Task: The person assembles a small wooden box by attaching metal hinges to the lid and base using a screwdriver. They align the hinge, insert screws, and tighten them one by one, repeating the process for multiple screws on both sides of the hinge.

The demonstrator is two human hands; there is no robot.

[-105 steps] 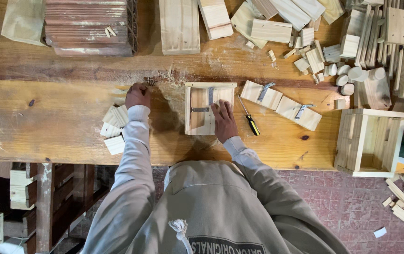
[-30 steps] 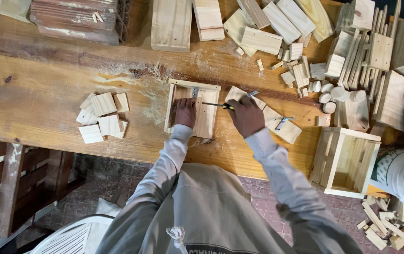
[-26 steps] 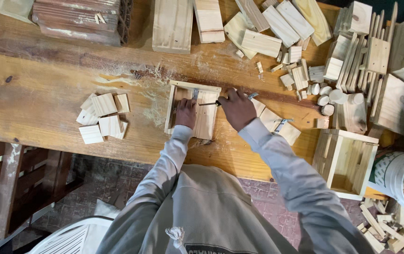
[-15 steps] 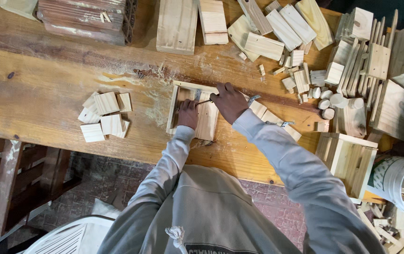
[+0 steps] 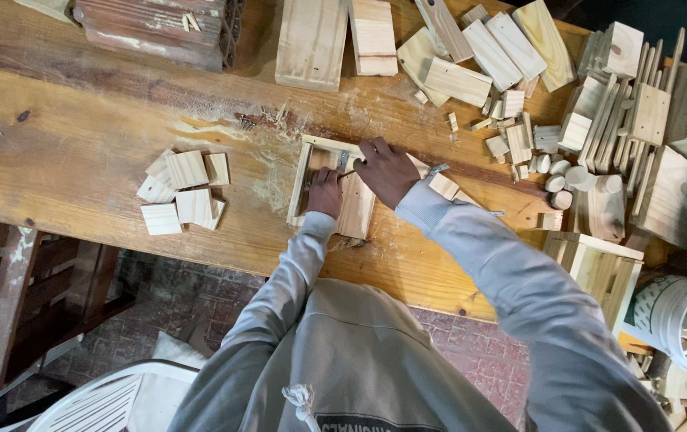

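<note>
My left hand (image 5: 325, 192) pins the light, stiff wooden frame (image 5: 332, 190) flat on the bench (image 5: 79, 152); right hand (image 5: 386, 170) fingers pinch a screwdriver (image 5: 349, 171).

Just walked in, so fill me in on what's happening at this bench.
A person in a grey hooded top leans over a worn wooden workbench. The left hand presses on a small open pale-wood box frame, while the right hand works a thin metal tool at its top edge. A cluster of small square wood blocks lies to the left; stacked offcuts crowd the right.
</note>
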